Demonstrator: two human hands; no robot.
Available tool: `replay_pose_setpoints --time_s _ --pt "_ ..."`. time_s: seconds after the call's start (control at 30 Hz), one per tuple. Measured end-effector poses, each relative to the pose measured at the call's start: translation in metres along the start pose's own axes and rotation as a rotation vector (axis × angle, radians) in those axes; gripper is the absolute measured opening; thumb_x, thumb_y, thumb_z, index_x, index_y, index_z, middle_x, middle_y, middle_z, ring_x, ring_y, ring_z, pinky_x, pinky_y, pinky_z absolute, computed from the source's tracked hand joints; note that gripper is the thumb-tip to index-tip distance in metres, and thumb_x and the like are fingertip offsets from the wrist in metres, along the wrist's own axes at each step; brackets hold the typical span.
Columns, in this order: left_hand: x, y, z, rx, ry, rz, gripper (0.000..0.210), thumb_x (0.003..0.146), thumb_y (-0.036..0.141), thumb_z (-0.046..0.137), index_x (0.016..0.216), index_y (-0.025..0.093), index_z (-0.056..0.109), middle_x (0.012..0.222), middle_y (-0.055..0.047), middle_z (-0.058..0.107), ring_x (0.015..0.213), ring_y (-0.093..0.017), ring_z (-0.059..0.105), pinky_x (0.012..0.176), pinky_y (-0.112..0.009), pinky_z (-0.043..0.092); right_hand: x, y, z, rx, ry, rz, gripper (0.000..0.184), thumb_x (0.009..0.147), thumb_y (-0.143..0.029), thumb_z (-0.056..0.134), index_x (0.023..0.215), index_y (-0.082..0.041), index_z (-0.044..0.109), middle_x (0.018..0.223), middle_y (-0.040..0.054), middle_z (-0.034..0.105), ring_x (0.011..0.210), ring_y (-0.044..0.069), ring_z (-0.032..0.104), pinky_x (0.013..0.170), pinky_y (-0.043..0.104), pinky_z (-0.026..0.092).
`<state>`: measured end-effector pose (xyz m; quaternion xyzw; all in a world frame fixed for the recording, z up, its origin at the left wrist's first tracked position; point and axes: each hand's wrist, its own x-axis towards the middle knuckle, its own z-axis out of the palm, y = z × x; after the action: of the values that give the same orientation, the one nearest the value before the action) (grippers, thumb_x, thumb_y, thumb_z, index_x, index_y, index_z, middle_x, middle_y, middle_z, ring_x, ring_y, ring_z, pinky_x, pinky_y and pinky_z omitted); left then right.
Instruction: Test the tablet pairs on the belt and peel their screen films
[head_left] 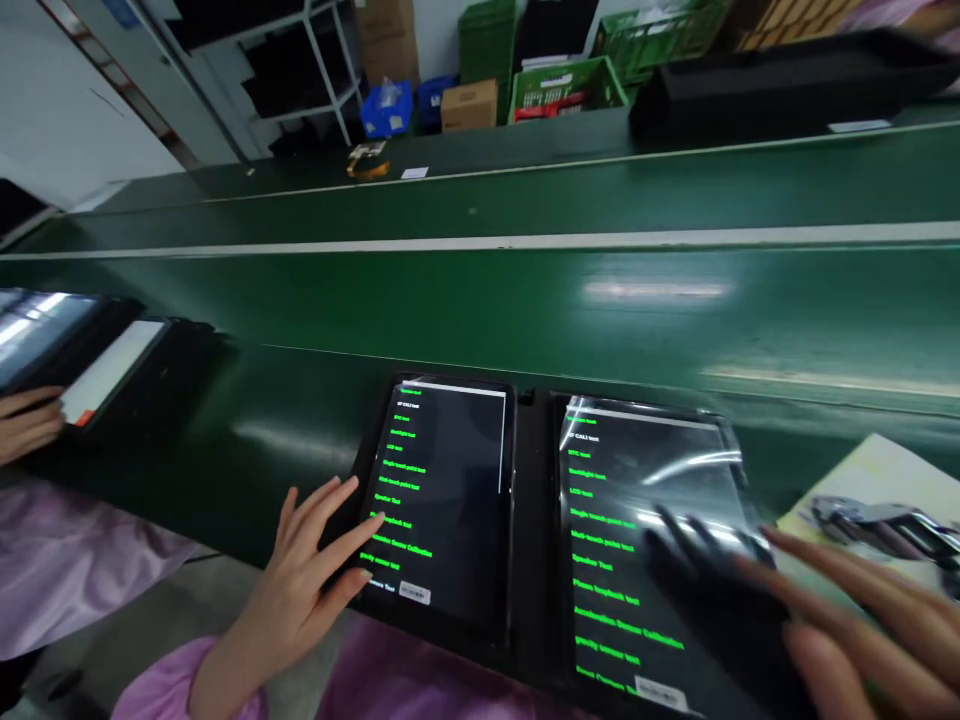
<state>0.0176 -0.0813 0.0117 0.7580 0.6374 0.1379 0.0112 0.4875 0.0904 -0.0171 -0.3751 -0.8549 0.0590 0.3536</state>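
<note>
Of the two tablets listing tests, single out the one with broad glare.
The right tablet, nearer the right hand: bright streaks cross it, while the left tablet lacks such streaks.

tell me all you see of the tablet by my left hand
The tablet is black and glossy, lying face up, left of another tablet. Its lit, dark screen lists tests, mostly in green, some white. A barcode label sits near its lower edge. The left hand has its index fingertip seemingly touching the list.

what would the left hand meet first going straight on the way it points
The left tablet with green text, most likely: the index fingertip of the left hand overlaps its screen, though whether it touches or hovers is unclear.
</note>
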Motion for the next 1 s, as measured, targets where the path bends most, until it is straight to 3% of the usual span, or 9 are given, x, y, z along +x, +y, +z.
replay_pose_setpoints --time_s 0.07,0.13,0.27,0.4,0.53,0.73,0.83,0.9,1.0 --pt "0.009 -0.001 -0.008 -0.059 0.073 -0.074 0.049 0.108 0.027 0.052 0.157 0.031 0.048 0.172 -0.004 0.034 0.159 -0.022 0.032 0.136 -0.042 0.011 0.017 0.027 0.007 0.017 0.025 0.135 0.039 0.106 -0.038 0.054 0.142 -0.042 0.068 0.141 0.0064 0.068 0.119 0.035 0.069 0.099 0.054 0.051" --pt "0.032 -0.007 -0.014 -0.182 0.178 -0.141 0.048 0.108 0.032 0.052 0.156 0.032 0.048 0.165 -0.005 0.045 0.153 -0.021 0.042 0.132 -0.04 0.026 0.041 0.05 0.022 0.149 0.005 0.339 0.04 0.109 -0.049 0.049 0.14 -0.034 0.07 0.145 0.0094 0.066 0.132 0.035 0.063 0.107 0.05 0.049" --pt "0.115 -0.036 0.003 -0.574 0.269 -0.333 0.045 0.103 0.051 0.061 0.14 0.027 0.064 0.153 -0.007 0.059 0.147 -0.027 0.05 0.128 -0.045 0.036 0.088 0.074 0.059 0.699 -0.025 0.774 0.065 0.102 -0.074 0.049 0.136 -0.023 0.071 0.141 0.0148 0.069 0.133 0.035 0.064 0.102 0.045 0.056" --pt "0.187 -0.065 0.051 -0.934 0.258 -0.489 0.068 0.099 0.073 0.047 0.131 0.017 0.067 0.141 -0.015 0.068 0.136 -0.031 0.061 0.121 -0.05 0.046 0.097 0.077 0.082 0.832 0.0 0.827 0.078 0.094 -0.087 0.042 0.128 -0.023 0.072 0.126 0.0131 0.076 0.111 0.033 0.075 0.095 0.049 0.061" --pt "0.2 -0.079 0.079 -1.065 0.284 -0.527 0.068 0.091 0.077 0.056 0.122 0.018 0.07 0.13 -0.013 0.074 0.13 -0.032 0.065 0.114 -0.046 0.051 0.087 0.078 0.085 0.79 0.018 0.846 0.083 0.093 -0.091 0.033 0.123 -0.025 0.073 0.119 0.0095 0.078 0.107 0.03 0.076 0.096 0.045 0.06" --pt "0.192 -0.083 0.081 -1.131 0.317 -0.551 0.059 0.088 0.071 0.067 0.116 0.019 0.075 0.126 -0.01 0.076 0.127 -0.03 0.065 0.114 -0.041 0.048 0.091 0.079 0.076 0.703 0.003 0.801 0.072 0.096 -0.085 0.041 0.113 -0.025 0.078 0.107 0.0085 0.08 0.095 0.029 0.076 0.084 0.043 0.061" --pt "0.195 -0.085 0.086 -1.188 0.327 -0.546 0.055 0.088 0.068 0.069 0.11 0.019 0.077 0.123 -0.01 0.076 0.123 -0.03 0.065 0.113 -0.04 0.046 0.097 0.069 0.058 0.583 0.059 0.706 0.061 0.093 -0.08 0.055 0.111 -0.027 0.079 0.115 0.0094 0.077 0.113 0.033 0.07 0.103 0.05 0.053" --pt "0.198 -0.085 0.089 -1.228 0.336 -0.537 0.053 0.087 0.067 0.071 0.108 0.018 0.079 0.121 -0.009 0.077 0.122 -0.03 0.065 0.114 -0.04 0.045 0.102 0.056 0.045 0.403 0.017 0.515 0.047 0.094 -0.072 0.062 0.11 -0.032 0.08 0.123 0.0082 0.074 0.123 0.036 0.064 0.111 0.056 0.044" --pt "0.2 -0.081 0.089 -1.261 0.356 -0.523 0.052 0.085 0.066 0.073 0.103 0.018 0.08 0.116 -0.009 0.078 0.119 -0.03 0.065 0.114 -0.041 0.044 0.108 0.035 0.042 0.018 -0.183 0.02 0.03 0.103 -0.053 0.058 0.124 -0.043 0.077 0.138 0.0039 0.07 0.124 0.036 0.063 0.103 0.059 0.048"
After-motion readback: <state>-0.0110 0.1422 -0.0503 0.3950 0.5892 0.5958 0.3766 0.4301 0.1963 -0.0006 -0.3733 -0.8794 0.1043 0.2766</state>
